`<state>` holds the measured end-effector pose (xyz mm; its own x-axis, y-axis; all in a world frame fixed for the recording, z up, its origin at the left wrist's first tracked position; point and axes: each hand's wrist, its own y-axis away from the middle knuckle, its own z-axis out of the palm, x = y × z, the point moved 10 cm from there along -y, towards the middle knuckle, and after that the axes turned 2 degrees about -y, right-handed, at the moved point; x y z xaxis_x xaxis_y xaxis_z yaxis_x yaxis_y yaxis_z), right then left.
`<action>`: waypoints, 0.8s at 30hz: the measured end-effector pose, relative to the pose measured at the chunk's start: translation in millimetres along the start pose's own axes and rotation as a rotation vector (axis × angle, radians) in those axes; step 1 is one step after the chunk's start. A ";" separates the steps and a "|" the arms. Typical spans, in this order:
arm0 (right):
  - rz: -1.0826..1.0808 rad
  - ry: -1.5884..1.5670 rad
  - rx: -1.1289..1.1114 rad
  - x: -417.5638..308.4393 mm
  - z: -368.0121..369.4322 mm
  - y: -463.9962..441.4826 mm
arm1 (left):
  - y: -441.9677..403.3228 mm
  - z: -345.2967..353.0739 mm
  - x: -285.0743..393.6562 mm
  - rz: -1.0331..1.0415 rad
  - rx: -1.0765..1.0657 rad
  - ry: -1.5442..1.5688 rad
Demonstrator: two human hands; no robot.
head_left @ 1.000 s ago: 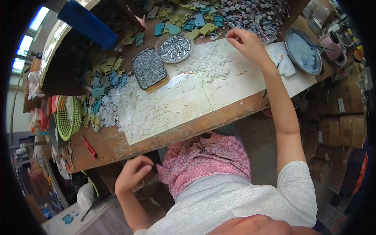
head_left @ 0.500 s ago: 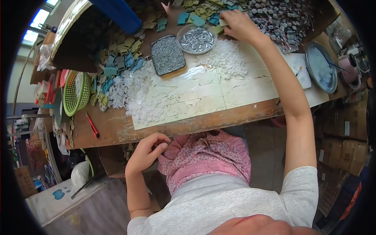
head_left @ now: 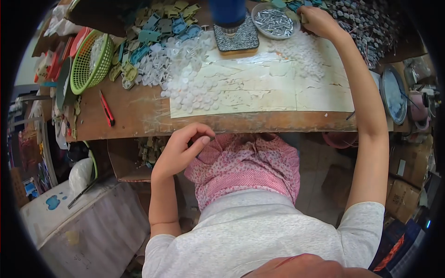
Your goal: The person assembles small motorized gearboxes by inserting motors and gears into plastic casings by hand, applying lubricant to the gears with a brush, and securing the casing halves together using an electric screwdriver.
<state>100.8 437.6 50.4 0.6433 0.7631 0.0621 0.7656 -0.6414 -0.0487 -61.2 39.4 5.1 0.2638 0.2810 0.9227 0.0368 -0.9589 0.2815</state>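
My right hand (head_left: 320, 22) reaches to the back of the table, fingers closed on a small pale yellow plastic piece (head_left: 303, 17), mostly hidden by the fingers. Beside it stands a clear round bowl (head_left: 274, 22) of silvery metal pins. Small white round parts (head_left: 306, 58) lie heaped below that hand. At the table's front edge, over my lap, my left hand (head_left: 183, 150) hangs with loosely bent fingers and a gap between thumb and forefinger. Nothing shows in it. A pile of white translucent discs (head_left: 192, 90) lies on the table above it.
A blue cylinder (head_left: 227, 11) hangs over a black tray (head_left: 238, 39) of tiny grey parts. Teal and yellow plastic pieces (head_left: 153, 30) fill the back left. A green basket (head_left: 92, 62) and red cutter (head_left: 106, 109) are at left; wired parts (head_left: 366, 28) and a metal basin (head_left: 393, 95) at right.
The whole view has shifted, so the table sits higher and further right, and the blue cylinder now overlaps the tray. My right hand still grips the pale yellow piece; my left hand keeps its pose.
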 end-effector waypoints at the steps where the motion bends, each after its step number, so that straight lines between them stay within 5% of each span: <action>1: -0.008 0.011 -0.031 -3.6 4.6 -3.2 | -1.1 0.1 0.0 0.018 -0.001 0.013; 5: 0.023 -0.004 -0.126 -2.3 14.0 -12.4 | -10.9 0.8 13.7 0.075 0.007 -0.012; 8: -0.093 -0.005 -0.019 15.0 26.6 -20.4 | -9.7 0.3 16.2 0.093 0.016 -0.022; 13: 0.072 0.121 0.112 42.6 -24.5 21.5 | -7.8 -5.6 11.2 0.098 0.102 0.048; 15: 0.175 -0.226 0.074 3.9 -51.8 56.8 | -17.1 -2.5 13.3 0.092 0.140 0.119; 18: -0.176 -0.629 0.059 -87.5 -47.4 98.5 | -38.0 -0.1 77.2 0.456 0.392 -0.299; 22: -0.301 -0.581 0.087 -168.1 -34.5 126.2 | -74.5 36.5 121.1 0.796 0.422 -0.707; 24: -0.284 -0.623 0.123 -172.7 -28.4 130.1 | -94.7 37.8 113.4 0.759 0.367 -0.740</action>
<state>89.3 220.2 61.7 0.2715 0.8270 -0.4924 0.8756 -0.4246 -0.2303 1.7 160.6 73.1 0.8421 -0.3577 0.4037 -0.1277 -0.8595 -0.4950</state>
